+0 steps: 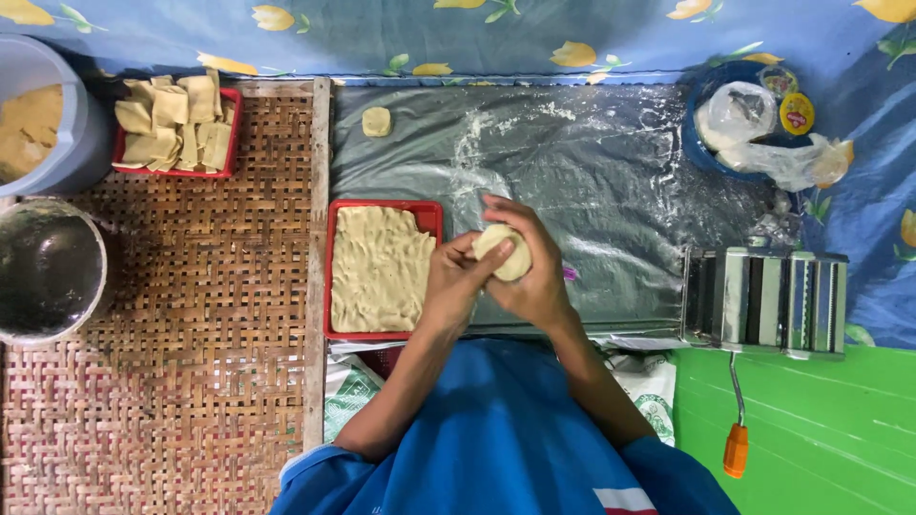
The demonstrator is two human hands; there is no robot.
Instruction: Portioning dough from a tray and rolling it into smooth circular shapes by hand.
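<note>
Dough ball (506, 254), one, sits clasped between left hand (456, 284) and right hand (530, 277), over the plastic sheet's (611, 191) near edge. One red tray (381, 270) of dough lies at its left edge; one small lump (377, 121) at the far-left corner.

The person wears a bright blue top with short sleeves that end above the elbows, leaving both forearms bare; a white edge shows at one sleeve hem and a small white and red patch sits at the lower right
</note>
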